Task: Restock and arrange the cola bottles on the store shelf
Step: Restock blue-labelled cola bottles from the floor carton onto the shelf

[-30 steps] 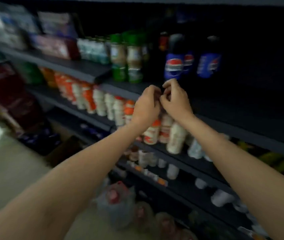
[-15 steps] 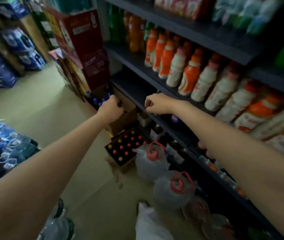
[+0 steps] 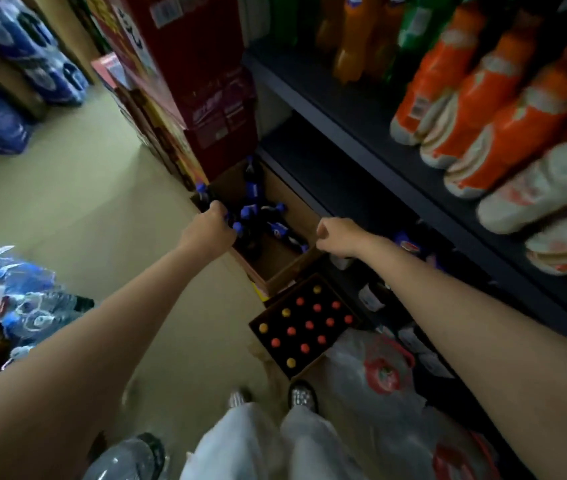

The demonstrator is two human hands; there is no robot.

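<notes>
Several dark cola bottles [image 3: 251, 209] with blue caps and blue labels lie and stand in an open cardboard box [image 3: 294, 266] on the floor by the shelf's foot. My left hand [image 3: 209, 228] is at the box's left edge, its fingers curled down among the bottle tops; whether it grips one is hidden. Above the box's right edge my right hand [image 3: 337, 237] is a closed fist with nothing in it. One more cola bottle [image 3: 408, 244] shows on the lowest shelf behind my right wrist.
A dark crate of red- and yellow-capped bottles [image 3: 306, 323] sits just nearer than the box. Tied plastic bags [image 3: 379, 372] lie by the dark shelf [image 3: 361, 150], which holds orange-and-white bottles [image 3: 483, 109]. Red cartons [image 3: 206, 81] are stacked beyond the box. Water packs [image 3: 33, 306] lie left.
My view has swung from the upper shelf down to the floor. Both hands dropped from the shelf edge to the cardboard box, the left one reaching in among the cola bottles.
</notes>
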